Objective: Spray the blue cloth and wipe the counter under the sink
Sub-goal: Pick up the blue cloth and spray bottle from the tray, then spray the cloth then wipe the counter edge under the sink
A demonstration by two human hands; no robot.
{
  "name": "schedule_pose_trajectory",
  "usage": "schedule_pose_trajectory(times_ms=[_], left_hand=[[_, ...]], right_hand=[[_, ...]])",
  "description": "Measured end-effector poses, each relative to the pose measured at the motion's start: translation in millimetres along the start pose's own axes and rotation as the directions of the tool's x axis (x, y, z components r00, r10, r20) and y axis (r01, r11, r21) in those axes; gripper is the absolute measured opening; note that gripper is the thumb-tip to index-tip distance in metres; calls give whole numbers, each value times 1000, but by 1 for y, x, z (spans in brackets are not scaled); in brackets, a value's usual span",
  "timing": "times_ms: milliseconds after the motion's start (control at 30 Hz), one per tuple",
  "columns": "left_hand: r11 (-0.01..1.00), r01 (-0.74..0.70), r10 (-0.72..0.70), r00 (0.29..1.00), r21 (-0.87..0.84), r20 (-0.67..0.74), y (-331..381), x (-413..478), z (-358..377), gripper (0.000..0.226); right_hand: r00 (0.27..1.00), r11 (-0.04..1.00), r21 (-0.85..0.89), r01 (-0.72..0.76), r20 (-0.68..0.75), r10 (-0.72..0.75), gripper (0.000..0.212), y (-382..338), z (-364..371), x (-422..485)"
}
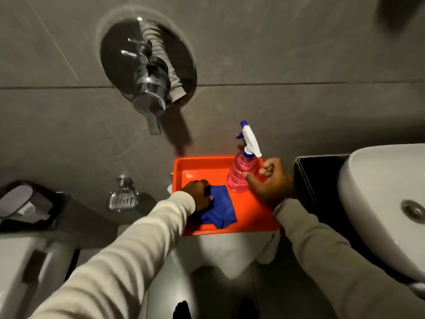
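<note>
A folded blue cloth [219,207] lies in an orange tray [253,217] set on a white stand in the middle of the view. My left hand [197,196] rests on the cloth's left edge with its fingers curled onto it. A spray bottle [241,173] of pink liquid with a white and blue trigger head stands upright at the tray's back right. My right hand [269,180] is right beside the bottle, fingers half curled, thumb touching its side, not closed around it. The black counter [305,180] carries a white sink [379,203] at the right.
A chrome mixer valve [149,74] juts from the grey tiled wall above. A metal soap dish [122,199] is fixed to the wall left of the tray. A white toilet with a dark item on it [23,226] sits at the far left.
</note>
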State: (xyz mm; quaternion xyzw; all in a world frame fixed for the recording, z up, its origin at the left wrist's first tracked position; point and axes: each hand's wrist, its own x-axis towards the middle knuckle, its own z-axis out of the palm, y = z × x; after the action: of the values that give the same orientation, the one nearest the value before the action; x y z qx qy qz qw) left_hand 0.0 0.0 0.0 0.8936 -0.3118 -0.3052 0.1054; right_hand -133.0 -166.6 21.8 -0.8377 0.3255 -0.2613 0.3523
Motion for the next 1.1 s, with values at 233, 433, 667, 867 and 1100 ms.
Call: schedule_pose_trajectory(times_ms=[233,433,667,867,1100], left_hand=[[983,43,-49,998,177,30,9,25,2,44],[959,104,-90,994,-265,66,-1,18,-10,21],[491,-28,-69,995,-871,-71,-21,-25,-31,20],[176,-88,3,996,-981,-89,-23,-50,-35,45],[176,-121,128,987,-977,-99,-12,-67,-32,57]], right_hand=[[977,974,193,119,154,-150,50,-11,33,67],[981,923,371,106,113,-158,57,-22,59,81],[743,854,344,390,430,-513,72,-83,5,81],[418,813,-34,581,870,-262,62,-95,-36,51],[408,679,-228,697,906,-114,59,-86,-47,23]])
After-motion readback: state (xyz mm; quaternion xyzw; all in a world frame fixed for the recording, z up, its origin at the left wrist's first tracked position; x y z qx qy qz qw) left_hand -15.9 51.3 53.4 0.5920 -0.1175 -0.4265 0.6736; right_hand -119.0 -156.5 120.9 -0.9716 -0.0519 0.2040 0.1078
